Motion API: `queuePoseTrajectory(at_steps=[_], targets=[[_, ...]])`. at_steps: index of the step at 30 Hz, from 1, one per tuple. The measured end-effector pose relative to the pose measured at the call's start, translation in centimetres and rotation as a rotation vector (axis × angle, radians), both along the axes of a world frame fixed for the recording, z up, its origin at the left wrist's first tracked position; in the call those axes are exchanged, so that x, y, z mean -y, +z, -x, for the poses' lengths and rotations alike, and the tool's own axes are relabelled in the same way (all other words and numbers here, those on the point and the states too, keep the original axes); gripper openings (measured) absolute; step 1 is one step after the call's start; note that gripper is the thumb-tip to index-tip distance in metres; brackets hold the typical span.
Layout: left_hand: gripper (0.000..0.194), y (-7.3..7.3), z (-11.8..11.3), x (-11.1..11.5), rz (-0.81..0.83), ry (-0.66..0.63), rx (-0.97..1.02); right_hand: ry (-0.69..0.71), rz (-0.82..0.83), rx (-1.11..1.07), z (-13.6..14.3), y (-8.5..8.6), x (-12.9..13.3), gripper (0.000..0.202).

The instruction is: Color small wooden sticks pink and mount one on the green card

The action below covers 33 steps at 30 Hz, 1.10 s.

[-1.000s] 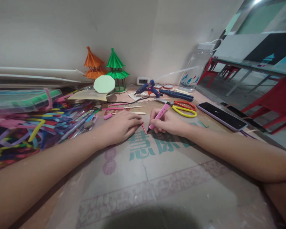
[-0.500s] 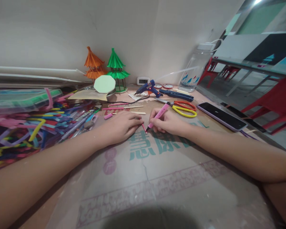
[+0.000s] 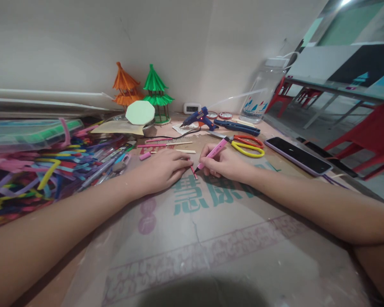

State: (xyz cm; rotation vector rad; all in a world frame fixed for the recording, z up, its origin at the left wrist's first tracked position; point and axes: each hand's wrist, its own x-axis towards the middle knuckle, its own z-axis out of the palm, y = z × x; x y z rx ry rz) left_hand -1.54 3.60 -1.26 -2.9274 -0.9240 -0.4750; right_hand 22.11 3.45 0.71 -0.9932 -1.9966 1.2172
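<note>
One thin pink stick (image 3: 193,169) between hands, far end seemingly pinched by left hand (image 3: 167,170); right hand (image 3: 222,164) clamped on pink marker (image 3: 216,150). Marker tip shifted slightly farther up stick since second ago; colouring apparently advancing.

A pinkish table (image 3: 275,130) against a wall carries a crowded spread. Across its near half lies a clear-topped sheet (image 3: 259,251) printed with green characters and a faded purple band. A heap of fuzzy craft stems (image 3: 25,187) — yellow, blue, red and purple — covers the left side. Thin sticks (image 3: 152,146), part pink, part pale, lie near a pink cap (image 3: 145,156). Along the back stand a green two-tier tower (image 3: 156,91), a small digital clock (image 3: 192,109) and a clear bottle (image 3: 259,96); before them sit a blue glue gun (image 3: 200,119), a dark-blue tool (image 3: 237,127) and scissors (image 3: 240,137) — one handle orange, one yellow. A phone (image 3: 297,155) lies face up, right.
</note>
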Motion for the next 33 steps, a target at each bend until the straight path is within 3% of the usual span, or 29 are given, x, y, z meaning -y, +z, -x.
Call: queuePoseTrajectory(at_steps=[5, 13, 21, 33], targets=[[0.036, -0.15, 0.0, -0.02, -0.014, 0.0, -0.004, -0.051, -0.008, 0.004, 0.2, 0.05, 0.06, 0.012], [0.039, -0.44, 0.09, -0.21, -0.022, 0.003, -0.019, 0.037, 0.051, -0.003, -0.28, 0.15, 0.11, 0.012], [0.037, 0.34, -0.24, 0.19, 0.022, 0.013, -0.02, -0.012, 0.032, -0.025, -0.21, -0.06, 0.01, 0.012], [0.035, -0.04, -0.06, -0.08, 0.012, 0.008, -0.024, 0.037, 0.046, -0.04, -0.25, 0.22, 0.16, 0.01]])
